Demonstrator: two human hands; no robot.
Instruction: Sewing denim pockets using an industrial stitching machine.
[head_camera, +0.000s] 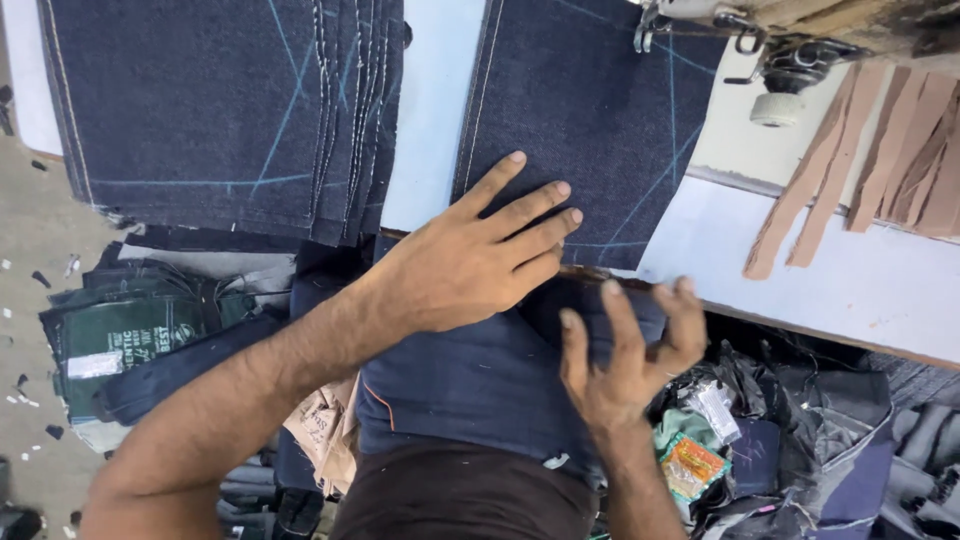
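Observation:
My left hand (478, 255) lies flat, fingers spread, on a dark denim piece (590, 110) with chalk lines that rests on the pale work table (860, 280). My right hand (625, 355) is at the table's near edge, fingers curled around the folded edge of more dark denim (470, 385) that hangs down onto my lap. The denim under both hands seems to be one continuous stack, though I cannot tell for sure.
A stack of several denim panels (220, 110) with chalk marks lies at the left. Brown leather-like strips (870, 160) fan out at the right, below a sewing machine part (790, 70). Green printed bags (120, 335) and fabric scraps (800, 440) lie on the floor.

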